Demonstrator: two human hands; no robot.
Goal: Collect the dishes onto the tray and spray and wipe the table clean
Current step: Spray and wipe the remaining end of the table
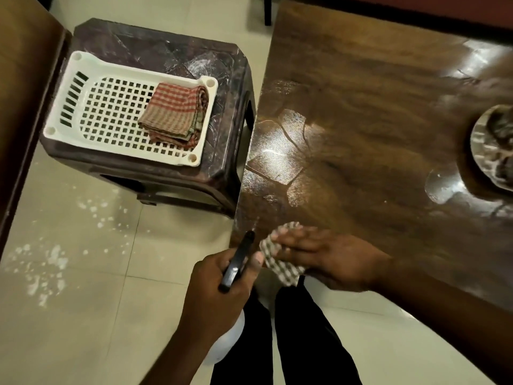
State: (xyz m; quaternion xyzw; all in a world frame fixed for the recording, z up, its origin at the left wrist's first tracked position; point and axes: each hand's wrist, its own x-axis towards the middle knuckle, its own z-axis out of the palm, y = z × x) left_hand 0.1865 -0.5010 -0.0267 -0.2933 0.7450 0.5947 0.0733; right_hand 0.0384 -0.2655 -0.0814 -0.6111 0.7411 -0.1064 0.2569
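Observation:
My left hand (222,284) grips a spray bottle by its black trigger head (237,263); the white bottle body (227,343) shows below my wrist. My right hand (324,259) presses flat on a checked cloth (280,263) at the near left corner of the dark wooden table (374,107). The table surface shines with wet streaks near its left edge. A steel plate (491,145) with dark leftovers sits at the table's right side, partly cut off. A white perforated tray (91,107) rests on a brown plastic stool (155,51) to the left, holding a folded red checked cloth (175,112).
Pale floor tiles (83,273) with white speckled spots lie between stool and table. A brown wooden panel (25,79) stands at the far left. My legs in black trousers (299,343) are below the table corner.

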